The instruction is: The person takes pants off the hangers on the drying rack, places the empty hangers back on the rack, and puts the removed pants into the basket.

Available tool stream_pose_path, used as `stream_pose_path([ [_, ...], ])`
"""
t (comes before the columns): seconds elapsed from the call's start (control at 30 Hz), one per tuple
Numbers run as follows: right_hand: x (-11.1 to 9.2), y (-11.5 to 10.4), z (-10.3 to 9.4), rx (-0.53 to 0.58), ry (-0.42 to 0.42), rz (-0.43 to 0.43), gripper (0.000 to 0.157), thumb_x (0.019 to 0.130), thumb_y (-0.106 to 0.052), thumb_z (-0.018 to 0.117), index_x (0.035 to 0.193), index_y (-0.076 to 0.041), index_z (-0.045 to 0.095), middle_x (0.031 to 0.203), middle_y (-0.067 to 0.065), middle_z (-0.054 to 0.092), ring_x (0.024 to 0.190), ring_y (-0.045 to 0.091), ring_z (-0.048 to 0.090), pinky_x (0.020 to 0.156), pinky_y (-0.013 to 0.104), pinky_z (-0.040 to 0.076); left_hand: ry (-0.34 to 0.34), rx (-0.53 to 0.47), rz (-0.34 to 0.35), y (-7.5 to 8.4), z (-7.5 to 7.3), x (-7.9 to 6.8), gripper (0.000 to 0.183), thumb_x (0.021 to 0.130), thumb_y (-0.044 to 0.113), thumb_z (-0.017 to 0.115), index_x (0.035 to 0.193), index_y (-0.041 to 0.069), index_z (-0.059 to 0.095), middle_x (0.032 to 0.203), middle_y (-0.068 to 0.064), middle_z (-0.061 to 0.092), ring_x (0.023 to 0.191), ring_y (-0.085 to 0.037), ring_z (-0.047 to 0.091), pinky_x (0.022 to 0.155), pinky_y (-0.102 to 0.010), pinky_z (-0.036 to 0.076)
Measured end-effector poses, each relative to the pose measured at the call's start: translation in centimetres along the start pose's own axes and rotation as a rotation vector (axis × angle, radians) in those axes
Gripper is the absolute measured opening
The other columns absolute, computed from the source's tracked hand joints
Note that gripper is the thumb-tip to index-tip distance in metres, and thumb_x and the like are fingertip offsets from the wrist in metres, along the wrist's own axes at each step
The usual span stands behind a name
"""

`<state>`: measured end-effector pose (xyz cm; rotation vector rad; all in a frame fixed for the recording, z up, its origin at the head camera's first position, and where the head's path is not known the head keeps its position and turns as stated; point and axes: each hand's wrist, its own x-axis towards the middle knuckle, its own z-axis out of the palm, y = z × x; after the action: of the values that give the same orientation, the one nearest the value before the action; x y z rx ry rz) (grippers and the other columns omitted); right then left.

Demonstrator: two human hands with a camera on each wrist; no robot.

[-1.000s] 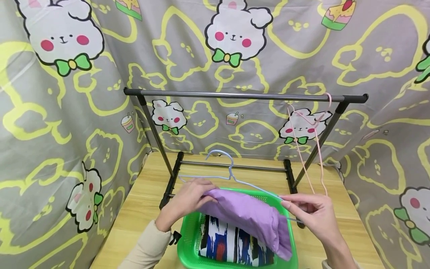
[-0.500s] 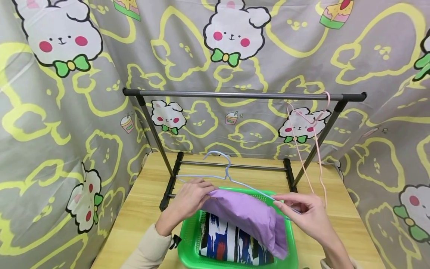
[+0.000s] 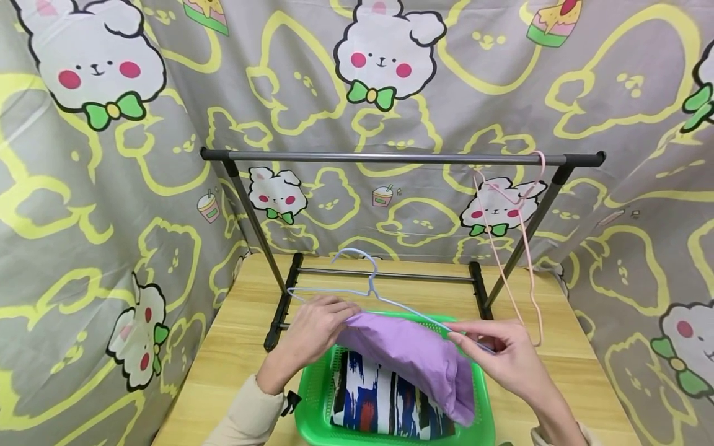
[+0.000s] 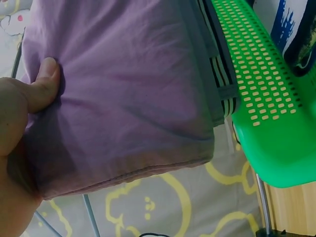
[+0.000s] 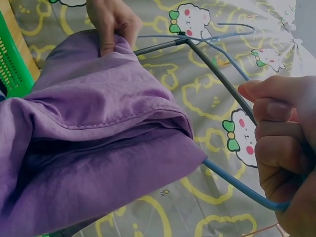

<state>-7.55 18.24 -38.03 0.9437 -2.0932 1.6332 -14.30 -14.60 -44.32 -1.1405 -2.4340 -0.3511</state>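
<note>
A folded purple garment (image 3: 401,350) hangs slanting over the green basket. My left hand (image 3: 320,331) grips its upper left end, the thumb (image 4: 47,81) lying on the cloth in the left wrist view. Behind the cloth is a blue wire hanger (image 3: 409,306), its hook up and to the left. My right hand (image 3: 502,356) pinches the hanger's right end between thumb and fingers. In the right wrist view the hanger's lower bar (image 5: 237,182) runs in under the purple cloth; the rest of that bar is hidden.
The green basket (image 3: 312,421) holds a folded cloth (image 3: 374,396) with white, blue, red and black streaks. Behind stands a grey metal rack (image 3: 357,157), with a pink hanger (image 3: 527,229) on its right end. A patterned curtain (image 3: 312,80) surrounds the wooden table (image 3: 212,371).
The blue hanger and my right hand have shifted a little to the left. The right end of the purple garment has moved slightly left too, while my left hand keeps its grip.
</note>
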Motion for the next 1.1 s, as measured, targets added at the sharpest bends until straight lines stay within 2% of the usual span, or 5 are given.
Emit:
stream_pose_path([
  [0.27,0.0,-0.2,0.7,-0.028,0.023,0.044,0.033,0.074,0.021,0.064,0.098,-0.001,0.073,0.059,0.002,0.059,0.034,0.002,0.021,0.031,0.01,0.02,0.026,0.032,0.034,0.2,0.0,0.3,0.03,0.087,0.011,0.063,0.116,0.016,0.068,0.111,0.0,0.068,0.104,-0.022,0.062,0.092,-0.039,0.047],
  [0.6,0.4,-0.4,1.9,-0.07,0.031,0.018,0.028,0.075,0.017,0.066,0.097,0.001,0.073,0.059,-0.001,0.059,0.036,-0.001,0.021,0.031,0.01,0.021,0.054,0.071,0.054,0.6,-0.3,0.6,0.028,0.088,0.013,0.061,0.115,0.015,0.068,0.108,0.0,0.069,0.101,-0.022,0.062,0.089,-0.039,0.048],
  [0.83,1.0,-1.1,3.1,-0.13,-0.013,0.103,0.023,0.082,0.009,0.066,0.1,-0.003,0.073,0.073,0.004,0.068,0.039,-0.004,0.025,0.033,0.013,0.026,0.068,0.088,0.055,0.7,-0.5,0.4,0.027,0.088,0.016,0.062,0.114,0.014,0.068,0.109,0.001,0.069,0.103,-0.021,0.061,0.091,-0.038,0.047],
  [1.0,0.4,0.3,3.4,-0.201,-0.026,0.096,0.025,0.084,0.003,0.067,0.105,-0.008,0.074,0.057,-0.01,0.05,0.044,-0.009,0.027,0.035,0.013,0.026,0.065,0.1,0.045,0.9,-0.7,0.3,0.028,0.087,0.016,0.062,0.114,0.014,0.068,0.108,0.001,0.069,0.103,-0.02,0.061,0.091,-0.037,0.048],
  [1.1,0.0,1.4,3.5,-0.237,-0.023,0.057,0.026,0.084,0.001,0.068,0.106,-0.011,0.074,0.056,-0.014,0.044,0.046,-0.009,0.028,0.036,0.011,0.026,0.068,0.106,0.057,1.0,-0.7,0.4,0.027,0.088,0.016,0.061,0.114,0.015,0.069,0.108,0.002,0.069,0.101,-0.019,0.062,0.09,-0.037,0.048],
])
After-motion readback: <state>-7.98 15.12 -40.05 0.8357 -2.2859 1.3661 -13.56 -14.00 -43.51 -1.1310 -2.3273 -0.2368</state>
